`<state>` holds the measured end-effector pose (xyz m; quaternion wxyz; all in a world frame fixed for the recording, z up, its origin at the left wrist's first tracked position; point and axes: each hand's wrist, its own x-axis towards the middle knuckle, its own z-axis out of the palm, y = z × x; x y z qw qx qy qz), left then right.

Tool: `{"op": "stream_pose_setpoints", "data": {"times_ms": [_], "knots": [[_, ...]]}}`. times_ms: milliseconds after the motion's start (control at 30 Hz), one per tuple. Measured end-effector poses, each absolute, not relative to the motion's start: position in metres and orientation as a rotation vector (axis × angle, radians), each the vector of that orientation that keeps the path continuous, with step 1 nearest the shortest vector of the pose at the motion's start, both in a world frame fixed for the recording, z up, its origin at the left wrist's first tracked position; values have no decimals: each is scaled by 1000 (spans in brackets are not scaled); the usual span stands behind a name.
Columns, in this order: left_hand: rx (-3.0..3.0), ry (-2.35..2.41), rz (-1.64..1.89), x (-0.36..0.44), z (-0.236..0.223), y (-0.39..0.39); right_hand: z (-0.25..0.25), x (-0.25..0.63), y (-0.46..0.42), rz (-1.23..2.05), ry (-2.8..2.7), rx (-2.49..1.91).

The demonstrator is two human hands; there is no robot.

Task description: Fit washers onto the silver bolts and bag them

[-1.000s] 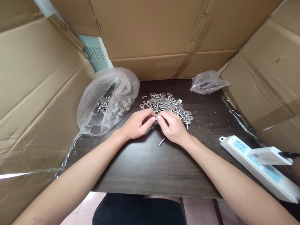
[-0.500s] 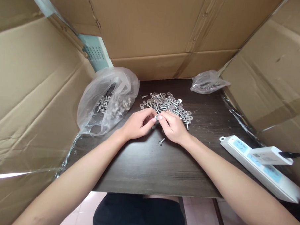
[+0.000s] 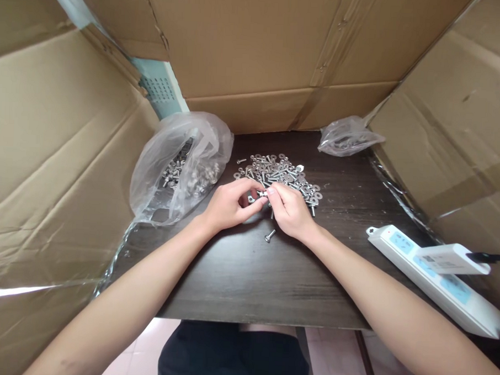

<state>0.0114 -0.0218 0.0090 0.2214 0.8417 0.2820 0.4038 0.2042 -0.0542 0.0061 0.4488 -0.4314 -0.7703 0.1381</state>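
Observation:
Just in front of the pile of loose hardware, both my hands meet at a small metal bolt [image 3: 262, 194]. My right hand [image 3: 291, 208] pinches one end of it between thumb and forefinger. Thumb and forefinger of my left hand [image 3: 232, 204] curl round the other end, forming an arch. Whether a nut or washer is on the bolt is too small to tell. A shiny ring-like piece [image 3: 251, 199] shows inside that arch. Below the hands lies a loose bolt [image 3: 269, 236]. Behind them spreads the pile of bolts, nuts and washers [image 3: 281, 172], partly hidden by my fingers.
An open clear plastic bag [image 3: 151, 166] with metal fasteners stands at the left. A smaller plastic bag [image 3: 347, 137] sits at the back right. The white power strip [image 3: 420, 283] with a plugged-in adapter [image 3: 449, 259] lies at the right. Cardboard walls [image 3: 256, 49] surround the dark table [image 3: 246, 281].
My left thumb and forefinger have opened into a wider arch, so more of the bolt and the ring-like piece shows. My right hand has barely moved.

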Motion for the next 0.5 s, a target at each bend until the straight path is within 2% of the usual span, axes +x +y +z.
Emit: {"op": "stream_pose_setpoints", "data": {"times_ms": [500], "knots": [[2272,817,929,8,9,-21,7,209,-56,476,-1922,-1051]]}}
